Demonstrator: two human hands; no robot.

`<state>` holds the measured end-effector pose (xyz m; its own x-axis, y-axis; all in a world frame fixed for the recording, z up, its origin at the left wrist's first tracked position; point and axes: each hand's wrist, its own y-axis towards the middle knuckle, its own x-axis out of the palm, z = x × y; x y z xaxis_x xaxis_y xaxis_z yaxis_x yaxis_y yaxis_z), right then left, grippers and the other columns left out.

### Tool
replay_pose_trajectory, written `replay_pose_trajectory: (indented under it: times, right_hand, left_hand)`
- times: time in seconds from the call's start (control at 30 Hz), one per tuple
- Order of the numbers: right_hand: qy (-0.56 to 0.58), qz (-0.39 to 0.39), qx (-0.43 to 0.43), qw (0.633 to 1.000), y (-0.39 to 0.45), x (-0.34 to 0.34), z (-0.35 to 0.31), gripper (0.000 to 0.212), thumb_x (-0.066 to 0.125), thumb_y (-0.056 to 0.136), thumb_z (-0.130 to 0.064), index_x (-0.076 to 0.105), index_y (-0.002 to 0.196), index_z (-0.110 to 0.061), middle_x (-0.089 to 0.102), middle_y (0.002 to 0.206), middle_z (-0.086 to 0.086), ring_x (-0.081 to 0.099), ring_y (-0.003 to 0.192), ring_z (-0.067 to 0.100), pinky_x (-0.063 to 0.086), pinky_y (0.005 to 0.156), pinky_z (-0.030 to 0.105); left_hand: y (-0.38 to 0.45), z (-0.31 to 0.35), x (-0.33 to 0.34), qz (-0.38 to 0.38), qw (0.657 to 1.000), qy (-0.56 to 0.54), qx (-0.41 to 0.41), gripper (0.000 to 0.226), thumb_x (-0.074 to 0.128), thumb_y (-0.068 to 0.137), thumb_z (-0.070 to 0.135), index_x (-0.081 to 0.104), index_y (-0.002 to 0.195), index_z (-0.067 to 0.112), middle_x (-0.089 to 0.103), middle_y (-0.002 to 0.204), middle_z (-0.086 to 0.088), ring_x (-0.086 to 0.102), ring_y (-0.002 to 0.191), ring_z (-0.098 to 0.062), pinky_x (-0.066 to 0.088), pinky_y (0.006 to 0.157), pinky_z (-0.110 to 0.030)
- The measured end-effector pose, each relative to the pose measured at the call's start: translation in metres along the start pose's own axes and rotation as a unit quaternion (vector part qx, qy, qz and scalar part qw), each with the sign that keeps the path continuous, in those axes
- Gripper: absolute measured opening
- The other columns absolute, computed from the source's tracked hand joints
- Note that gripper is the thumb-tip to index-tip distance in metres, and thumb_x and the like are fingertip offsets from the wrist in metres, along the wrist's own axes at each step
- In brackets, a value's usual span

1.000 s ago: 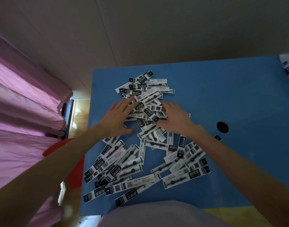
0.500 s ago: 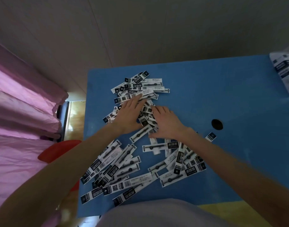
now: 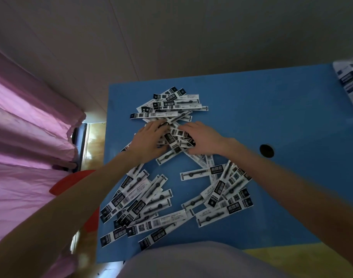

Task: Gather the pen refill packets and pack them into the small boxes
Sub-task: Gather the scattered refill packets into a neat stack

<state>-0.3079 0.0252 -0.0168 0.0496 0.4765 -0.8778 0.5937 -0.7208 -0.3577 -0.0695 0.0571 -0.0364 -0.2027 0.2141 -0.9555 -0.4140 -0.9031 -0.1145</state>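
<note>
Bench: blue bench [image 3: 271,109] under my hands.
Left hand [image 3: 149,140]: spread flat on refill packets [image 3: 177,137].
Right hand [image 3: 204,138]: spread, pressing them.

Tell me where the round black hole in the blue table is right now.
In the head view, the hole sits in the blue table just right of the right hand, beyond the forearm.

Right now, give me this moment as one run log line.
phase: gathering | left hand: flat on packets | right hand: flat on packets | boxes: far right, untouched
</note>
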Motion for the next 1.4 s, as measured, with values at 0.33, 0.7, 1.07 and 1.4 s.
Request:
replay_pose_trajectory:
  times: [0.33,0.7,1.07,1.4]
  right_hand:
    - [0.015,0.015,0.066,0.998,-0.03,0.017,0.001,0.124,0.069,0.075,-0.077,0.007,0.163,-0.016,0.016,0.17,0.008,0.019,0.155,0.029,0.022,0.125,0.051]
    - [-0.011,0.006,0.034,0.999,-0.018,0.005,0.014,0.1,0.077,0.082,-0.034,0.019,0.161,-0.015,0.039,0.156,0.009,0.039,0.139,0.03,0.04,0.112,0.047]
    - [-0.033,0.04,0.018,0.998,-0.013,0.001,0.03,0.114,0.08,0.082,-0.033,0.002,0.164,-0.021,0.028,0.164,0.009,0.029,0.148,0.03,0.026,0.12,0.046]
    - [0.073,0.047,0.248,0.965,-0.019,0.007,0.023,0.138,0.088,0.069,-0.057,-0.001,0.162,-0.007,0.011,0.167,0.016,0.016,0.152,0.037,0.029,0.118,0.055]
  left_hand:
    - [-0.014,-0.007,0.0,-0.006,1.0,-0.012,-0.013,0.093,0.061,0.084,0.074,0.031,0.158,0.026,0.019,0.168,0.0,0.022,0.153,-0.026,0.026,0.122,-0.053]
    - [-0.006,-0.006,-0.002,-0.033,0.999,0.017,-0.008,0.103,0.07,0.083,0.059,0.016,0.163,0.023,0.011,0.171,-0.004,0.017,0.155,-0.028,0.025,0.123,-0.054]
    - [0.013,-0.035,-0.016,-0.084,0.99,0.034,-0.112,0.15,0.076,0.058,0.085,-0.017,0.161,0.029,-0.015,0.171,-0.01,-0.008,0.157,-0.034,0.003,0.124,-0.056]
    - [0.04,-0.028,-0.029,-0.174,0.981,0.036,-0.072,0.157,0.086,0.053,0.075,-0.019,0.16,0.03,0.0,0.171,-0.009,0.006,0.157,-0.036,0.016,0.122,-0.06]
